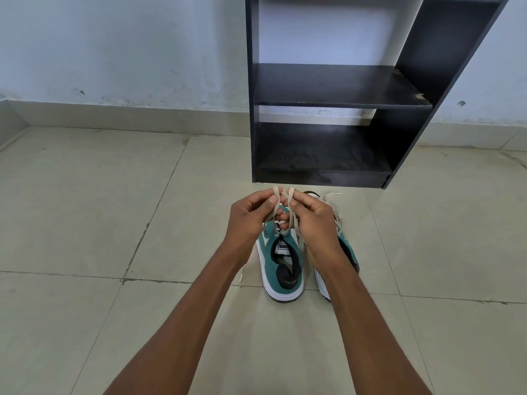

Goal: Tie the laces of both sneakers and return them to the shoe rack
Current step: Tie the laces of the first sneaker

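Two teal sneakers with white soles stand side by side on the tiled floor, heels toward me. Over the left sneaker [281,269], my left hand [251,215] pinches one loop of its cream lace [276,206]. Close beside it, my right hand [312,218] pinches the other loop [291,208]. Both loops rise from the eyelets, held upright and close together. The right sneaker [349,249] is mostly hidden behind my right forearm, its loose laces [330,199] trailing on the floor toward the rack. The black shoe rack [342,89] stands just beyond the sneakers.
The rack has a middle shelf and a bottom shelf [322,155], both bare, and stands against a pale blue wall [114,52]. Beige floor tiles [114,209] spread to the left and right of the sneakers.
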